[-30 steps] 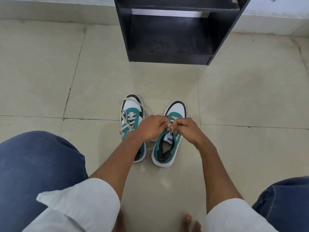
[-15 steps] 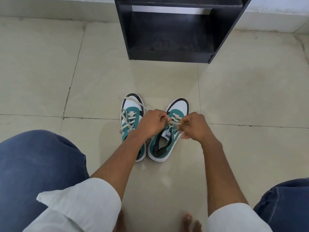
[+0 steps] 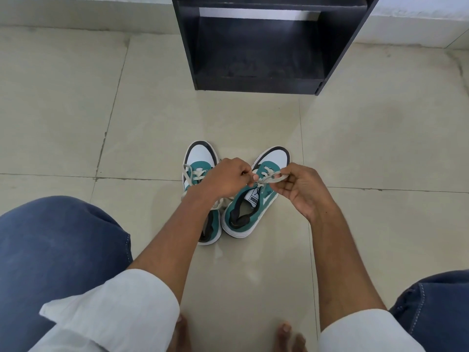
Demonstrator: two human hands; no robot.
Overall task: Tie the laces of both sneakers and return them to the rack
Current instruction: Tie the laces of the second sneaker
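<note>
Two teal, white and black sneakers stand side by side on the tiled floor, toes pointing away from me. The left sneaker [image 3: 199, 161] has loose cream laces trailing over its left side. Over the right sneaker [image 3: 256, 207], which leans toward the right, both hands work the cream lace [image 3: 275, 177]. My left hand [image 3: 225, 180] pinches one end above the tongue. My right hand [image 3: 300, 190] pinches a loop of lace pulled out to the right. The black shoe rack [image 3: 256, 83] stands on the floor straight beyond the sneakers, its lowest shelf bare.
My knees in blue jeans sit at the lower left [image 3: 58, 250] and lower right [image 3: 436, 308]. My bare toes [image 3: 286, 334] show at the bottom edge. A white wall base [image 3: 76, 11] runs along the top behind the rack.
My hands have moved apart, the right one drawing the lace out to the right. The right sneaker has turned, its toe swinging rightward and its heel toward the left sneaker.
</note>
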